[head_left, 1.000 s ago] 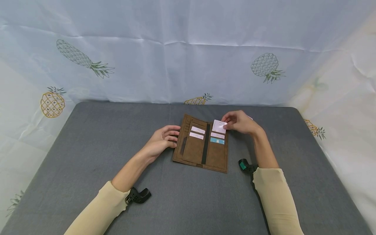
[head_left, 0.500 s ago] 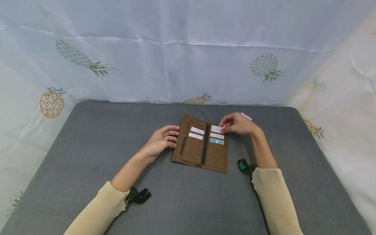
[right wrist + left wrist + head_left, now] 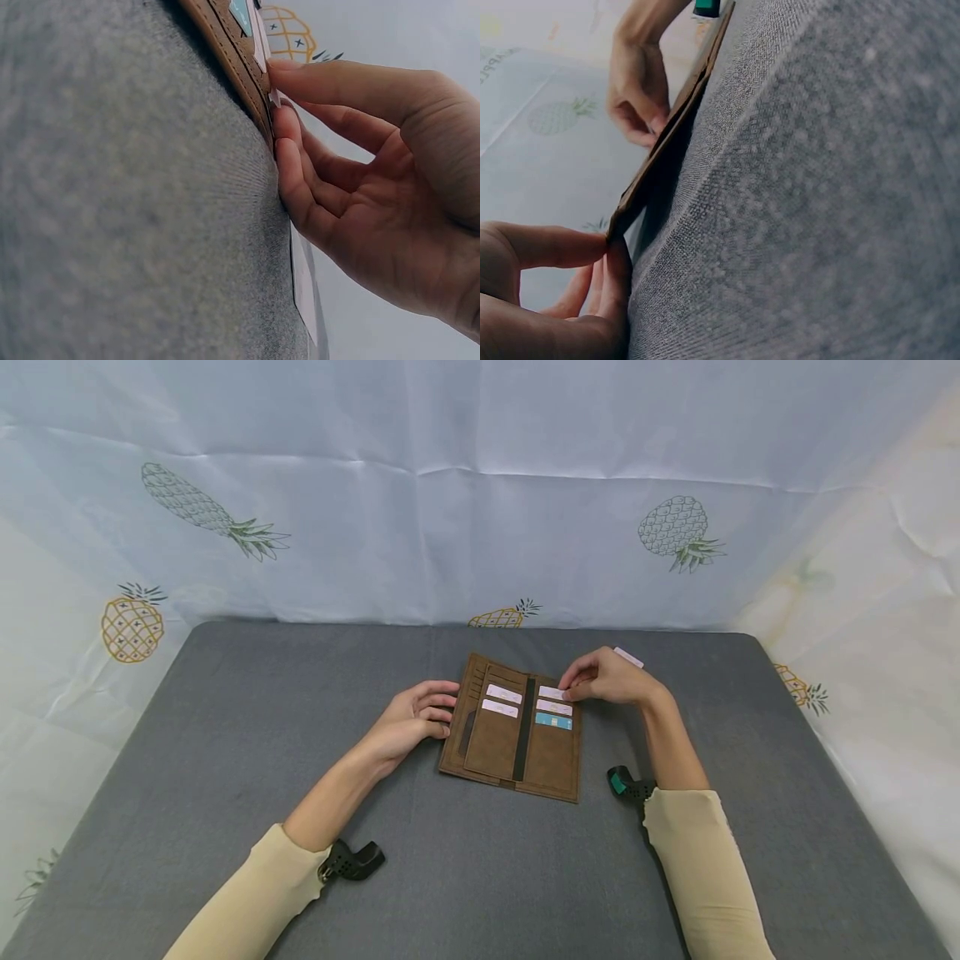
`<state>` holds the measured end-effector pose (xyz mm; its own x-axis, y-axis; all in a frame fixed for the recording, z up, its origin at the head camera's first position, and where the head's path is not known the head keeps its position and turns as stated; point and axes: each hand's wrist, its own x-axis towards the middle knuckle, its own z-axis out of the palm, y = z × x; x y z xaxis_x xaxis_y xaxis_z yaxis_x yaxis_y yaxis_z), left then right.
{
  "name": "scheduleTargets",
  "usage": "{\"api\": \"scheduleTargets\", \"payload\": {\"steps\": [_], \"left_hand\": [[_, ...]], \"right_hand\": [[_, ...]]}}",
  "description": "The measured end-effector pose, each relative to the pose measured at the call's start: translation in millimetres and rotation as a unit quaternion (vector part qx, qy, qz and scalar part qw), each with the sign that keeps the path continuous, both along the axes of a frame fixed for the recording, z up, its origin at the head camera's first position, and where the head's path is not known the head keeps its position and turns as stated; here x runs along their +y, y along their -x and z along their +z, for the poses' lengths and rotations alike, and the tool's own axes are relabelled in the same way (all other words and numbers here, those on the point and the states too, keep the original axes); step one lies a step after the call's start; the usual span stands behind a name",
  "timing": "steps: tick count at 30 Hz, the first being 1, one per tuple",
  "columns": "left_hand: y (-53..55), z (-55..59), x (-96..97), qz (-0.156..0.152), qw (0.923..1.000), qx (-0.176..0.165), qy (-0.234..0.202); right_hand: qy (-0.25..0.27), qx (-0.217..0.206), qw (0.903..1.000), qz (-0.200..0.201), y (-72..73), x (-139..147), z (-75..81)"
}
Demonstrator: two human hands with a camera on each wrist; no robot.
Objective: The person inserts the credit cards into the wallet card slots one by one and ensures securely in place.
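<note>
A brown bifold wallet (image 3: 551, 764) lies spread open on the table, a dark strip down its middle. My left hand (image 3: 408, 722) pinches its left edge; in the left wrist view, the thumb and fingers (image 3: 559, 247) meet at the wallet's edge. At the top right slot, my right hand (image 3: 611, 675) pinches a pale pink card (image 3: 551, 692), which sits mostly inside the slot. In the right wrist view, the thumb lies on the card's corner (image 3: 274, 98). Below it, another pink card (image 3: 554, 707) and a blue card (image 3: 553, 721) show in slots. Two pink cards (image 3: 501, 700) fill left-side slots.
Behind my right hand, another pale card (image 3: 628, 657) lies on the grey table (image 3: 480, 877). A white cloth with pineapple prints (image 3: 450, 527) hangs at the table's back edge. Black wrist cameras (image 3: 352, 860) sit on both arms.
My right hand has moved slightly left and pushed the pink card down into the top right slot, so less of it shows. The left hand stays at the wallet's edge.
</note>
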<state>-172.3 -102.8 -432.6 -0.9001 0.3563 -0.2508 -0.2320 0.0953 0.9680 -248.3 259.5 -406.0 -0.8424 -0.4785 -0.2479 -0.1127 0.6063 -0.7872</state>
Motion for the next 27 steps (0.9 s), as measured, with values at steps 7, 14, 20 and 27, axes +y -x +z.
{"api": "scheduleTargets", "payload": {"steps": [7, 14, 20, 27], "left_hand": [[-1.2, 1.0, -1.4, 0.001, 1.0000, 0.001, 0.000], [-1.4, -0.1, -1.3, 0.001, 1.0000, -0.003, 0.003], [-1.7, 0.6, -1.7, -0.002, 1.0000, 0.001, 0.000], [-1.5, 1.4, -1.3, -0.003, 1.0000, 0.005, 0.000]], "right_hand": [[-0.008, 0.009, 0.9997, -0.019, 1.8, 5.4, -1.2], [-0.014, 0.042, 0.9961, -0.076, -0.4, 16.3, 3.2], [-0.014, 0.045, 0.9888, -0.142, -3.8, 32.8, 8.2], [-0.066, 0.069, 0.9778, -0.186, -2.0, 52.6, 4.5]]}}
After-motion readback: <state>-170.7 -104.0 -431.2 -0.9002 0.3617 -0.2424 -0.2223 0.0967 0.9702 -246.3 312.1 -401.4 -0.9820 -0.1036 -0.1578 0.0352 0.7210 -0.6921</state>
